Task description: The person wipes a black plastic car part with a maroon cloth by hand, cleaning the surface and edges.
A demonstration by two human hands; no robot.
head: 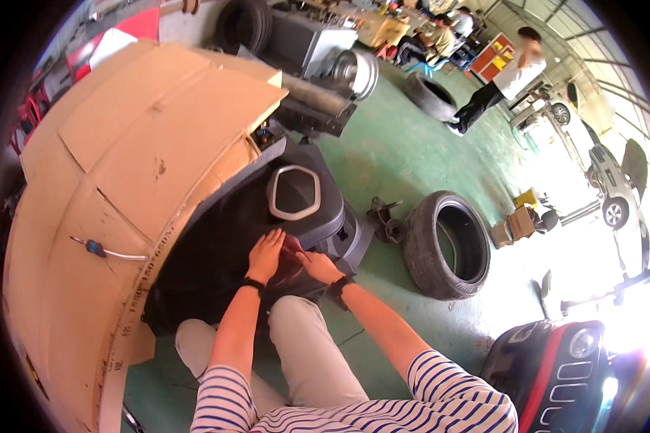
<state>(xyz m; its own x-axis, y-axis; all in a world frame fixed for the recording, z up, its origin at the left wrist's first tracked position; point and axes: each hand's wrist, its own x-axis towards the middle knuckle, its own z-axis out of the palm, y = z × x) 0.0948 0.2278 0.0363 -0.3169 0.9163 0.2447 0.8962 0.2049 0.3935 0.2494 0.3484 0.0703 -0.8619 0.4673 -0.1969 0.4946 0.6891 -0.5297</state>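
Before me, a black moulded plastic car trim panel [216,238] lies beside the cardboard, with a silver hexagonal ring [294,192] set in it. My left hand [266,255] rests flat on the panel just below the ring, fingers stretched out. Beside it, my right hand [322,267] pinches a dark red piece of thin sheet or cloth [291,247] against the panel's curved edge. Its exact material is unclear. The fingertips of my left hand are close to that red piece; whether they touch it is hard to see.
Cardboard [124,146] covers the surface at left, bearing a screwdriver-like tool [95,248]. To the right, a tyre [447,246] and a metal part [384,221] sit on the green floor. Another tyre [430,96] lies near a standing person [498,81]. A black-and-red toy-like car [547,373] is at lower right.
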